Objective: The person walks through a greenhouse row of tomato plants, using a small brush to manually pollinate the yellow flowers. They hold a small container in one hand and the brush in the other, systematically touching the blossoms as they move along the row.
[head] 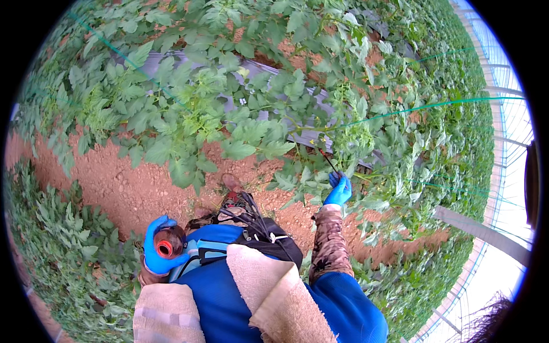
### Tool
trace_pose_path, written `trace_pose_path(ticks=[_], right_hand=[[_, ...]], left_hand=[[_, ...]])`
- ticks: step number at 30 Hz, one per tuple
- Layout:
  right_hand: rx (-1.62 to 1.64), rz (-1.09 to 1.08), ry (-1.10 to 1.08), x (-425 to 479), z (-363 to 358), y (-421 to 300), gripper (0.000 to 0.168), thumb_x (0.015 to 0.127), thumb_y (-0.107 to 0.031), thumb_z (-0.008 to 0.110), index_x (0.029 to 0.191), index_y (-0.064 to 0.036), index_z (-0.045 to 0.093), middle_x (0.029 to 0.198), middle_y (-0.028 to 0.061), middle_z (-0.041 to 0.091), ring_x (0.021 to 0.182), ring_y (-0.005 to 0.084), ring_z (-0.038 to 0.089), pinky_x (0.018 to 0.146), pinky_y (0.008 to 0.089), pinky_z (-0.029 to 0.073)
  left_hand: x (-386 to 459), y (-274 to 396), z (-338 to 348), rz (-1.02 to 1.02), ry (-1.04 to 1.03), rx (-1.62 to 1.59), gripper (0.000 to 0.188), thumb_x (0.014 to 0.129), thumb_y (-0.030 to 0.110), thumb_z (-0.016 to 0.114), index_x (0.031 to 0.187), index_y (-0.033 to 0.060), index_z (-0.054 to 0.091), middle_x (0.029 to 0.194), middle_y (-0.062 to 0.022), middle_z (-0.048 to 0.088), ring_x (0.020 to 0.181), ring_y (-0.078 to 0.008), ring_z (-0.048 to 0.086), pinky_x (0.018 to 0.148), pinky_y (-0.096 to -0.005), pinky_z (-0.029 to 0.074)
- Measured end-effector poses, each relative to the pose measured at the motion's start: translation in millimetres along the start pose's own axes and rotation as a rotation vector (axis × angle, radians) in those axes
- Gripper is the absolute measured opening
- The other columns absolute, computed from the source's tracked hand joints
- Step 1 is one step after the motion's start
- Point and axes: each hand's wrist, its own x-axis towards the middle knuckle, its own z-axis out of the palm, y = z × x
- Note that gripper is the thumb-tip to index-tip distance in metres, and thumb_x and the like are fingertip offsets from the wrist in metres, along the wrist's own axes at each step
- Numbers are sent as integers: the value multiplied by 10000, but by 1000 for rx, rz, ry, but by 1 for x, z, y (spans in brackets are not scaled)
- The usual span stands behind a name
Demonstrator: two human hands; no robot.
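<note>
In a blue glove, my left hand point(155, 248) is wrapped around a dark bottle point(171, 236) with a red, open neck, close to my waist. My right hand point(338, 189), gloved in the same blue, pinches a thin dark brush-like stick point(328, 159) whose tip is red. That tip points up and left, close to small yellow flowers point(315, 141) on a tomato plant point(347, 139). Whether the tip touches a flower cannot be made out. The bottle's contents are hidden in its dark inside.
Tomato rows stand ahead and at lower left point(64, 240). Green twine point(429, 107) crosses the foliage on the right. Silvery mulch film point(257, 70) shows under the leaves. Reddish soil point(116, 180) forms the path at my boots. A grey post point(480, 233) slants at right. A waist bag point(279, 244) hangs before me.
</note>
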Motion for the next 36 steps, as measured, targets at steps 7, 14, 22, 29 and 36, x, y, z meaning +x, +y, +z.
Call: trace_pose_path(ticks=[7,14,22,29,36], right_hand=[[-83,-110,-129,19,34,32,257,941,-124,489,1125,38,568,1012,128,637,873,206,634,803,320,509],[-365,-183,-197,16,44,37,236,913,-94,530,1105,26,597,993,111,649,866,164,628,801,292,502],[-88,-149,-132,9,46,7,236,929,-62,492,1127,31,579,1051,127,629,928,180,620,834,304,494],[-442,-449,-210,21,68,5,239,911,-68,521,1131,-5,591,1054,136,633,911,207,634,833,309,496],[-580,-542,-215,50,101,8,247,873,-93,570,1110,-31,606,1021,141,651,899,242,650,776,320,514]], left_hand=[[10,-6,-3,2,-62,70,872,502,180,855,1244,35,419,1153,-116,529,1078,-248,525,961,-378,401],[31,0,-4,56,-131,150,772,490,103,842,1167,35,476,1136,-103,522,1050,-248,534,936,-377,417],[47,5,-4,74,-151,202,778,474,118,848,1159,44,487,1134,-108,529,1051,-264,536,937,-381,417],[42,6,0,24,-159,160,782,478,131,856,1161,43,487,1134,-111,528,1051,-261,535,940,-383,415],[35,5,2,-8,-116,117,766,510,199,833,1170,26,482,1149,-118,534,1082,-264,521,968,-376,389]])
